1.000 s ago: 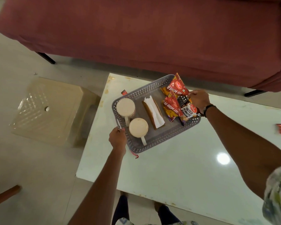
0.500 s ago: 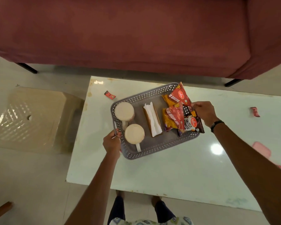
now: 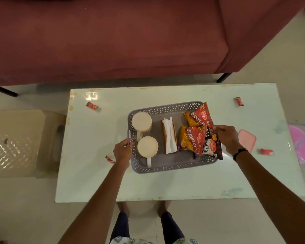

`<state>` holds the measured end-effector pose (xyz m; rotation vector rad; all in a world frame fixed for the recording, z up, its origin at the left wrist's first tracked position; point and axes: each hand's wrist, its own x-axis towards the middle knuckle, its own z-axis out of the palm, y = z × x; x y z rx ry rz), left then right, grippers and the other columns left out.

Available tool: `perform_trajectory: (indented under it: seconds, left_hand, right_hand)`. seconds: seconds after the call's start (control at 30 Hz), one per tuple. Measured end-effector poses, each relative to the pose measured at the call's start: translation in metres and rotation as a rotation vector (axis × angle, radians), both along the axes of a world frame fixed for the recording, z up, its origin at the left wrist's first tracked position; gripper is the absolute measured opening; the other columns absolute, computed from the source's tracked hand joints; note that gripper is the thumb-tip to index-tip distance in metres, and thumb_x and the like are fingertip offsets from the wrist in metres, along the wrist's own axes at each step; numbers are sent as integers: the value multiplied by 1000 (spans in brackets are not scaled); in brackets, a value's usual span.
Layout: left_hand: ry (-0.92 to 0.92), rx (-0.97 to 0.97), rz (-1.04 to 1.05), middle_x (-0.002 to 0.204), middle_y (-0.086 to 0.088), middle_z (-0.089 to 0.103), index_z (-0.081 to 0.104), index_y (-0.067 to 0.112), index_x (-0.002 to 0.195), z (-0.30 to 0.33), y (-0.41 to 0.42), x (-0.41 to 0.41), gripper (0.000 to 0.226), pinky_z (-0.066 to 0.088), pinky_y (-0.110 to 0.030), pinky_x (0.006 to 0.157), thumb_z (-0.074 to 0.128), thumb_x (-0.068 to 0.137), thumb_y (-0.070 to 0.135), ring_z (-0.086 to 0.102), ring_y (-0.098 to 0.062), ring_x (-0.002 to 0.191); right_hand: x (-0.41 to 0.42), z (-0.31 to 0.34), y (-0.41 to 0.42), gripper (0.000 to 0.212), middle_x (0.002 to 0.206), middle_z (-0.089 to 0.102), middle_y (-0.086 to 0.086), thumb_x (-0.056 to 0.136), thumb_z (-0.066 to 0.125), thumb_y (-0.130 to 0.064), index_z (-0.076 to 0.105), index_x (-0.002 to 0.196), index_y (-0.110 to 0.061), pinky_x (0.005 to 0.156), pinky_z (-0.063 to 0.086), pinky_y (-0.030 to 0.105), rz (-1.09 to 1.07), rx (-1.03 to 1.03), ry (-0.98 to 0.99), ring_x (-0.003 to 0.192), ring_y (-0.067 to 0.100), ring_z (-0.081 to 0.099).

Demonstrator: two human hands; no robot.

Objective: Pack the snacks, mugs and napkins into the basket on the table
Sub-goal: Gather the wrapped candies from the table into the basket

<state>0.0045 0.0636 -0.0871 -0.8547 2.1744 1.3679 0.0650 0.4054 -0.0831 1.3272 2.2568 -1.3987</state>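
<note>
Plastic stool [image 3: 19, 141]: cream, on the floor just beside the worktop's left edge.

Worktop [image 3: 165, 184]: pale, glossy, rectangular; a maroon sofa [image 3: 113, 37] stands beyond its far edge.

Red sachet [image 3: 92, 105]: near the far-left corner. A second red sachet [image 3: 109, 159] lies just below the left hand's wrist.

Left hand [image 3: 122, 151]: fingers curled round the left rim of the basket, gripping it.

Basket [image 3: 165, 169]: grey, perforated walls, shallow, set at the middle of the worktop, slightly toward the far edge.

Contents, left to right:
- Two cream mugs, mouths down: far mug [image 3: 141, 121] at the far-left corner of the basket, near mug [image 3: 147, 146] just beside it, handle toward the near rim.
- Napkins [image 3: 169, 136]: white stack in a brown holder, at the centre.
- Snack packets: two red-and-yellow "Aloo Bhujia Sev" packets [image 3: 192, 140], one leaning over the far-right rim [image 3: 200, 115]; a dark "Salted Peanuts" packet [image 3: 212, 148] overhanging the right rim.

Right hand [image 3: 226, 138]: at the basket's right rim, fingers drawn together, pinching the edge of the packets; which one cannot be told. Dark band on the wrist.

Pink lid [image 3: 247, 140]: flat, just right of the right hand.

Red sachets: one near the far-right corner [image 3: 239, 101], one near the right edge [image 3: 267, 152].
</note>
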Motion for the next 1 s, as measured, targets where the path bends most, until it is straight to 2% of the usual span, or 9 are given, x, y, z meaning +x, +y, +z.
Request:
perform_trajectory:
  seconds: [0.1, 0.3, 0.37, 0.5, 0.67, 0.8, 0.87, 0.93, 1.0]
  left_hand:
    - [-7, -16, -23, 113, -15, 69, 67, 5, 112, -5, 6, 4, 29, 48, -36, 93, 56, 86, -1, 61, -30, 109]
    - [-18, -52, -39, 115, -16, 68, 67, 5, 113, -12, 10, 9, 30, 48, -36, 95, 56, 86, 0, 60, -30, 111]
    - [-22, -57, -39, 116, -15, 68, 67, 4, 113, -14, 10, 9, 29, 47, -34, 95, 56, 86, 0, 60, -29, 112]
    - [-10, -71, -54, 116, -16, 67, 66, 4, 114, -18, 7, 9, 29, 46, -33, 93, 58, 86, 2, 60, -29, 111]
    - [11, -88, -109, 114, -16, 68, 67, 4, 111, -19, 5, 4, 27, 46, -34, 93, 56, 87, 1, 60, -31, 111]
    - [18, -93, -130, 114, -17, 68, 67, 4, 112, -18, 3, 0, 28, 48, -37, 97, 56, 86, 0, 60, -31, 111]
    - [23, -107, -146, 114, -18, 68, 67, 4, 112, -16, 2, -1, 29, 47, -39, 98, 55, 86, 0, 60, -31, 111]
    - [38, -120, -150, 115, -18, 68, 66, 3, 113, -16, 2, -2, 29, 48, -39, 97, 56, 86, 0, 60, -32, 111]
    - [48, -132, -161, 116, -19, 67, 66, 2, 113, -14, 2, -4, 29, 47, -38, 96, 56, 86, 0, 59, -33, 112]
  right_hand:
    - [10, -6, 4, 18, 86, 69, 12, 90, 57, -12, 73, 92, -5, 56, 47, 22, -11, -12, 14, 69, 24, 63]
    - [17, -20, 7, 18, 84, 70, 13, 89, 57, -12, 74, 88, -4, 73, 53, 37, -17, -18, 27, 73, 25, 63]
    - [18, -23, 6, 18, 84, 70, 12, 89, 57, -12, 73, 89, -5, 70, 52, 35, -16, -34, 22, 72, 26, 64]
    - [20, -27, 1, 17, 83, 69, 10, 89, 58, -13, 73, 92, -6, 59, 48, 22, -28, -51, 15, 72, 26, 64]
    - [21, -33, 1, 18, 84, 70, 10, 90, 58, -15, 73, 94, -5, 60, 50, 24, -62, -59, 4, 70, 25, 65]
    - [21, -35, -2, 19, 84, 71, 13, 90, 57, -16, 73, 89, -6, 72, 55, 37, -56, -38, 12, 76, 30, 68]
    - [21, -35, -6, 22, 87, 72, 17, 91, 55, -16, 73, 88, -3, 73, 55, 40, -39, -4, 17, 75, 32, 68]
    - [21, -34, -9, 24, 88, 73, 20, 92, 54, -15, 73, 88, -2, 69, 54, 38, -8, 25, 23, 79, 37, 69]
    - [20, -34, -8, 24, 87, 73, 19, 92, 53, -15, 73, 88, -2, 63, 51, 30, 22, 38, 21, 83, 38, 69]
